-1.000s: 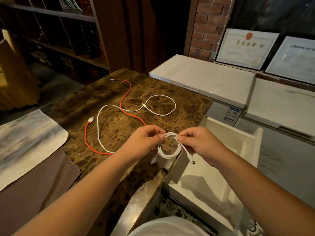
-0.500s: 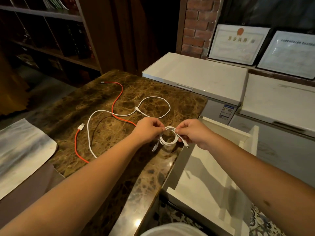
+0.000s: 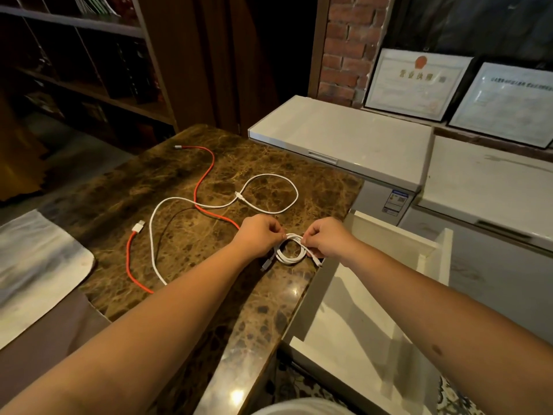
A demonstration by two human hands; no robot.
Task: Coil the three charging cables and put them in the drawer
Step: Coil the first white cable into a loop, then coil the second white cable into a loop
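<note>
Coil (image 3: 291,250) of white cable sits pinched between both hands at the table's (image 3: 254,310) right edge, the left hand (image 3: 259,235) at its 10 o'clock, the right hand (image 3: 326,239) at its 2 o'clock. To do this well, I think both pinches should hold the loops together, tuck the loose plugs, then carry it toward 4 o'clock into the open drawer (image 3: 389,244). Farther, at 11 o'clock, the red cable (image 3: 203,178) and another white cable (image 3: 269,178) lie uncoiled.

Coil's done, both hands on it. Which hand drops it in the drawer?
Probably the right hand. It already pinches the white coil on the side next to the open drawer, so it can swing straight over. The left hand would have to cross over it.
</note>
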